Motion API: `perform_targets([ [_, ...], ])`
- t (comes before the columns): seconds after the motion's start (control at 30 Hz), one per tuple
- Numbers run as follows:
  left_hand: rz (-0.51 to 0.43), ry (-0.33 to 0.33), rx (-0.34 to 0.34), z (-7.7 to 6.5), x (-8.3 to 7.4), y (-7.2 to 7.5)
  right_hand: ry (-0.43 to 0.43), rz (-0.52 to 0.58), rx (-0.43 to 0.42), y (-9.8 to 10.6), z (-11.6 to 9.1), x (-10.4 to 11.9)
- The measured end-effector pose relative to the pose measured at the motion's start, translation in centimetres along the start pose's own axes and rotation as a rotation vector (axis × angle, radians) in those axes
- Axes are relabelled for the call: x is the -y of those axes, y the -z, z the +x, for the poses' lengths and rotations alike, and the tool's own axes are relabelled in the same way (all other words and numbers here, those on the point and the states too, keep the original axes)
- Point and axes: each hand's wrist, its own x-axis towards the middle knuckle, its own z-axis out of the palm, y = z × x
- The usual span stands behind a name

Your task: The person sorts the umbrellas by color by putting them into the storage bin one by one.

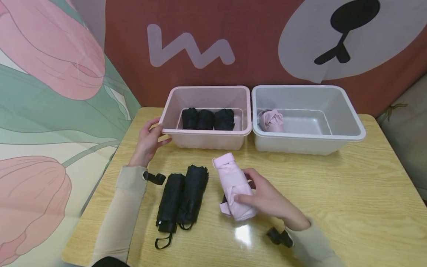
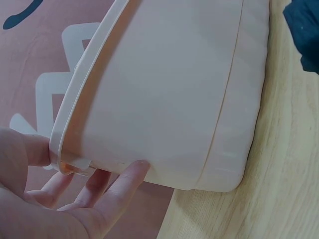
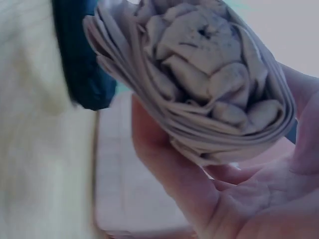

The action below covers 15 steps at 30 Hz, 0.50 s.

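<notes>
Hands (image 1: 146, 144) (image 1: 268, 196) partly behind pink umbrella (image 1: 233, 181), bin (image 1: 207, 141)

Reddish-brown patterned backdrop (image 1: 255, 40) behind a wood-grain table (image 1: 353, 193)

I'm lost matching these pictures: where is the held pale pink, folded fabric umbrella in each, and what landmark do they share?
Head: the pale pink, folded fabric umbrella is just right of and below centre, in the right grip.
Left wrist: not in it.
Right wrist: large at upper middle, its bunched end facing the camera.
Shared landmark: the light wood-grain table, blurred along the left in the right wrist view.
</notes>
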Motion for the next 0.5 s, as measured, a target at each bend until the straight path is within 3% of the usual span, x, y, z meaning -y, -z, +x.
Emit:
perform_targets([
  [0.37,-0.007,0.023,0.003,0.0,-0.1,0.1,0.113,0.156,-0.14,3.1,-1.3,1.6],
  [0.5,-0.008,0.024,0.01,-0.1,-0.2,0.0,0.115,0.306,-0.12,4.3,-1.7,2.0],
])
